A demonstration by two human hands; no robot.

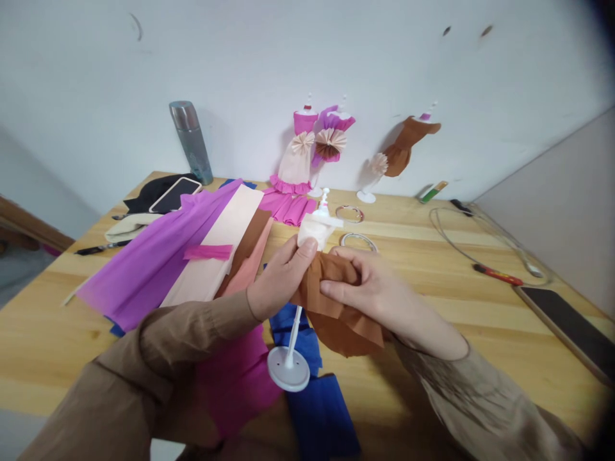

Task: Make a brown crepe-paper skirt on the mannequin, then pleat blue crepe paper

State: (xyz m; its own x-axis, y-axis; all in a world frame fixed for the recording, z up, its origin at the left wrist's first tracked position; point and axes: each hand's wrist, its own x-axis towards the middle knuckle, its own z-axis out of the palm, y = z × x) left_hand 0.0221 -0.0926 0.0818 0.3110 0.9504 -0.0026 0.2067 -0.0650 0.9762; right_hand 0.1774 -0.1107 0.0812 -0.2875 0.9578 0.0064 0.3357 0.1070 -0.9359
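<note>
A small white dress form point(323, 206) on a stand is tilted above the table, its round base point(288, 369) toward me. Cream crepe paper point(314, 232) wraps its bust. Brown crepe paper point(343, 320) hangs in folds from its waist as a skirt. My left hand point(283, 272) is closed around the form at the waist, thumb on the paper's upper edge. With thumb and fingers, my right hand point(368, 288) pinches the gathered brown paper on the right side. The form's waist is hidden behind the hands and paper.
Purple crepe paper point(158, 262) and blue paper point(321, 416) lie on the table. Dressed forms point(300, 153) stand by the wall. Tape rings point(359, 242), a flask point(193, 144), a phone point(175, 194), a red-handled tool point(497, 274), a cable point(446, 237) and a dark tablet-like device point(567, 326) surround the work.
</note>
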